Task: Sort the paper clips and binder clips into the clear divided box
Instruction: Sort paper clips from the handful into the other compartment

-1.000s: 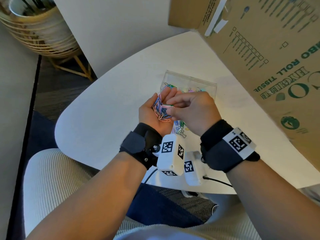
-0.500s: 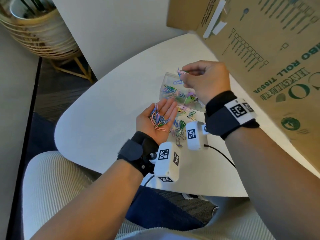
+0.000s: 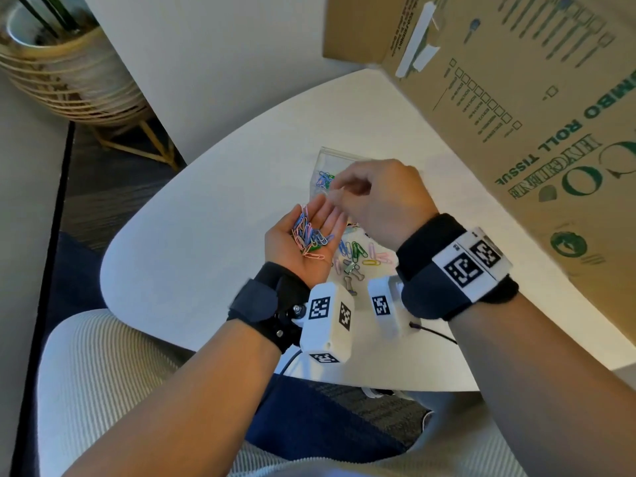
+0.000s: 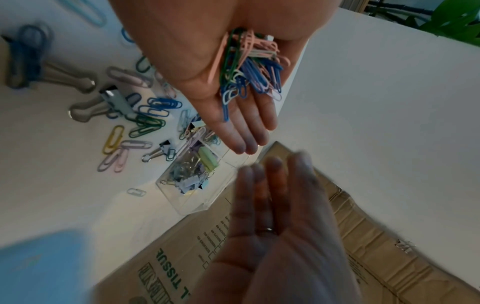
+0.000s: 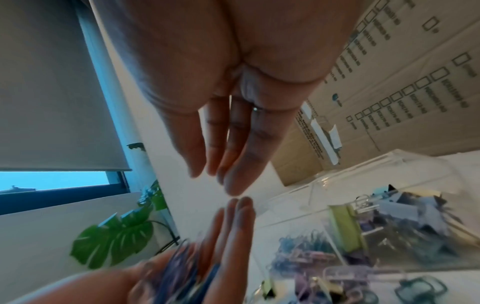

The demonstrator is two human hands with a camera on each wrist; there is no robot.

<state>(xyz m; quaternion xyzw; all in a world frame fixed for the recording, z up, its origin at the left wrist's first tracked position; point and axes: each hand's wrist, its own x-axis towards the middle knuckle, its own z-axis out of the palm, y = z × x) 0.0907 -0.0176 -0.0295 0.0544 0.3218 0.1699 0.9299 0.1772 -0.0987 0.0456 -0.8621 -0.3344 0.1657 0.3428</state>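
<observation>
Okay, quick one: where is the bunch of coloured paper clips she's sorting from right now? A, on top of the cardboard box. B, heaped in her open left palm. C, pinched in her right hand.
B: the paper clips lie heaped in the upturned, open left hand, while the right hand holds nothing.

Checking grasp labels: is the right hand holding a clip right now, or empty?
Empty. The right hand has straight fingers with nothing between them, hovering above the left hand, whose open palm carries the pile of coloured paper clips.

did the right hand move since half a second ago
Yes. The right hand has come back from over the far end of the clear divided box toward the person, now beside the left hand.
</observation>
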